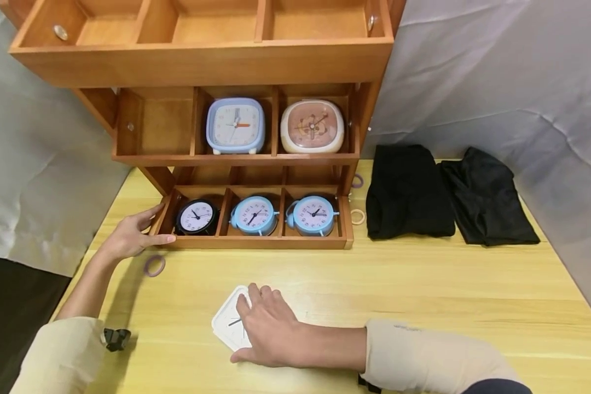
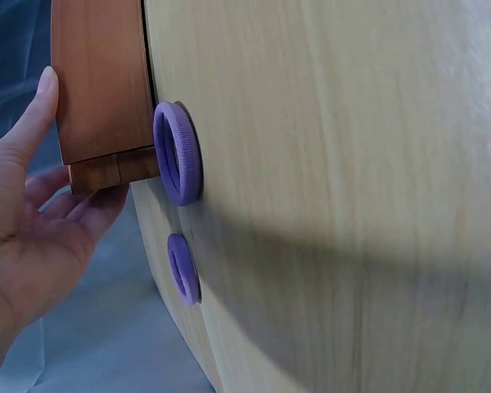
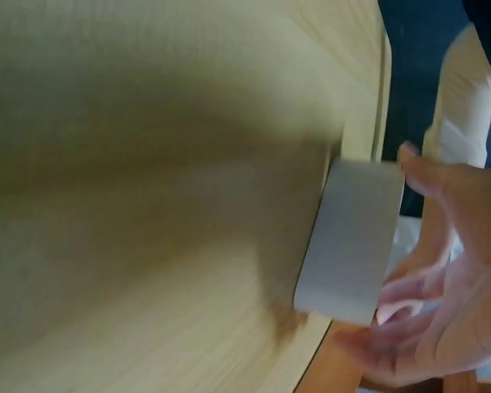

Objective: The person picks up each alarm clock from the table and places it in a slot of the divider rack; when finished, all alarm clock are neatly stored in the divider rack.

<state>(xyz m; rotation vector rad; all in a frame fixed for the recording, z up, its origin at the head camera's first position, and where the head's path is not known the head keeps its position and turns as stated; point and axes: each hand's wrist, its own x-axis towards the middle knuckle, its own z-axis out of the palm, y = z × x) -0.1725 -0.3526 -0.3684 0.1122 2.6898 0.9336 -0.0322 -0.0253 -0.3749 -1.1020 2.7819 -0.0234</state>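
Note:
A white, square-faced clock (image 1: pixel 233 323) is face up at the table's front. My right hand (image 1: pixel 271 334) holds it, thumb at one edge and fingers across the opposite side. From the right wrist, the clock's plain side (image 3: pixel 352 237) shows between thumb and fingers, slightly blurred. My left hand (image 1: pixel 130 234) grips the left end of the bottom tier of a wooden shelf (image 1: pixel 256 242), thumb on the front corner. That tier holds a black clock (image 1: pixel 196 217) and two light-blue alarm clocks, one in the middle (image 1: pixel 254 215) and one at right (image 1: pixel 313 214).
The middle tier bears a blue clock (image 1: pixel 236 126) and a pink-and-white clock (image 1: pixel 312 127). A purple hair tie (image 1: pixel 154 266) lies near my left hand; a yellowish ring (image 1: pixel 358 217) sits right of the shelf. Black cloths (image 1: pixel 409 191) lie at the back right.

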